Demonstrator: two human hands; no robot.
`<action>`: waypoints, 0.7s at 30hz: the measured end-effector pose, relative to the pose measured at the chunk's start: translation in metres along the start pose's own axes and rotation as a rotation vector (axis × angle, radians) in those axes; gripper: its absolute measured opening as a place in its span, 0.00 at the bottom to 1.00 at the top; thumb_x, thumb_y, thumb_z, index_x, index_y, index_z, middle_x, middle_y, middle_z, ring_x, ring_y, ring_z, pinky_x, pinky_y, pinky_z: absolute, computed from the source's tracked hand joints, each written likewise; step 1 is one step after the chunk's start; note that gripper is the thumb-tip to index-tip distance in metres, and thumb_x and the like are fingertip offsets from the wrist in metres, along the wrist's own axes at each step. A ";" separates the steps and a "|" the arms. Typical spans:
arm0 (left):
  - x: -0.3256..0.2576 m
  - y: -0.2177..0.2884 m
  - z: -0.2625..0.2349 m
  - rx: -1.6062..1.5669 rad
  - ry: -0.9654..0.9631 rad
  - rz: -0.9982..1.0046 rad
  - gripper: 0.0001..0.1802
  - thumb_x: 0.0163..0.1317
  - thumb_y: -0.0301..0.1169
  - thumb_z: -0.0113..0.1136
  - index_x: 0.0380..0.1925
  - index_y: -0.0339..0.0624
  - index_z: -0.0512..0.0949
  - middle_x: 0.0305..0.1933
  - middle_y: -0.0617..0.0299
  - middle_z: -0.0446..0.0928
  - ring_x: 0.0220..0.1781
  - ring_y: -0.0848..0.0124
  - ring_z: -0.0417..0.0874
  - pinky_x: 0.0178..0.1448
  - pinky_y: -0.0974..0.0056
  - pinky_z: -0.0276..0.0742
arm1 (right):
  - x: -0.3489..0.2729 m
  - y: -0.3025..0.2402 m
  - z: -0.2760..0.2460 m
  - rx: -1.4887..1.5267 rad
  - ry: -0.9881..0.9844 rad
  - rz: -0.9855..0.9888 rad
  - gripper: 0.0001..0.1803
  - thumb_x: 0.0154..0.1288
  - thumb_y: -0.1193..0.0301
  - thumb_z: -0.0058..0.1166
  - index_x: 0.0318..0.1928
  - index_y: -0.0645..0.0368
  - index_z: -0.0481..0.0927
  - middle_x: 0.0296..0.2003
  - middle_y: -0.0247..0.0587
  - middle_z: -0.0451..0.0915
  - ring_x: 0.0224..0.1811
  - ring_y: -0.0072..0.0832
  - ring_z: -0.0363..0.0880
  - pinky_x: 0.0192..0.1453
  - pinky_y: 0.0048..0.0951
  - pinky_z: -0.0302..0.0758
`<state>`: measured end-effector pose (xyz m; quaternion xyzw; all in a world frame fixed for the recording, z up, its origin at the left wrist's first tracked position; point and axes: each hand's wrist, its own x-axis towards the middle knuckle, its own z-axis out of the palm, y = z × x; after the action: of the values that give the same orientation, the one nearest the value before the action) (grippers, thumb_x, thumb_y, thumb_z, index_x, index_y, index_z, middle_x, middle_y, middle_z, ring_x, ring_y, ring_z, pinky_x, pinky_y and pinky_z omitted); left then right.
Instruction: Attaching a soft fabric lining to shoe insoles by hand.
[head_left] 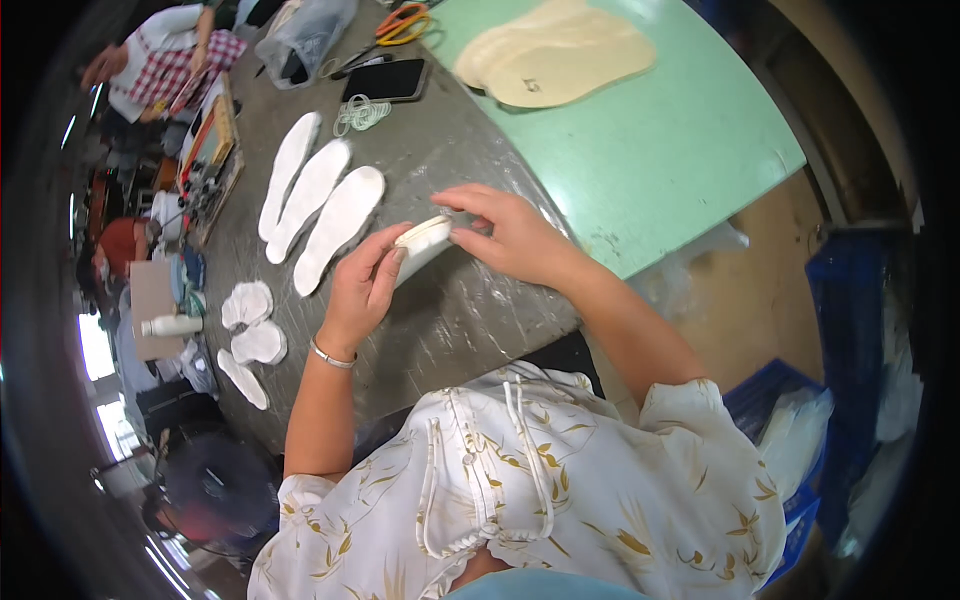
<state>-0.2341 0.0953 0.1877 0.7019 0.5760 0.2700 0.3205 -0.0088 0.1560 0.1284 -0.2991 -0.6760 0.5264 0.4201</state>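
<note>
Both hands (440,255) on insole stack (424,240)

Bare grey tabletop (470,310) is lying open toward its near edge; three white insoles (318,205) are blocking the left, and stacked beige insoles (555,52) are crowding the far corner.

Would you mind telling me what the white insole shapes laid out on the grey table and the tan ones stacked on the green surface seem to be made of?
The white insole shapes look like soft, matte foam or non-woven fabric, judging by their dull, slightly fuzzy surfaces. The tan stack looks like stiffer fibreboard or cardboard: flat, smooth, clean-cut edges. Neither can be confirmed by sight.
</note>
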 end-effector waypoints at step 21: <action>-0.064 -0.048 -0.002 0.246 0.280 0.140 0.24 0.59 0.25 0.64 0.57 0.42 0.76 0.46 0.55 0.81 0.49 0.57 0.81 0.60 0.56 0.70 | -0.032 0.001 -0.010 0.059 -0.030 0.209 0.14 0.68 0.80 0.51 0.53 0.65 0.79 0.47 0.40 0.81 0.48 0.25 0.79 0.55 0.27 0.76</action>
<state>-0.2786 0.0394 0.1515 0.7299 0.5932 0.3141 0.1294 0.0146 0.1340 0.1205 -0.3475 -0.6316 0.5915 0.3613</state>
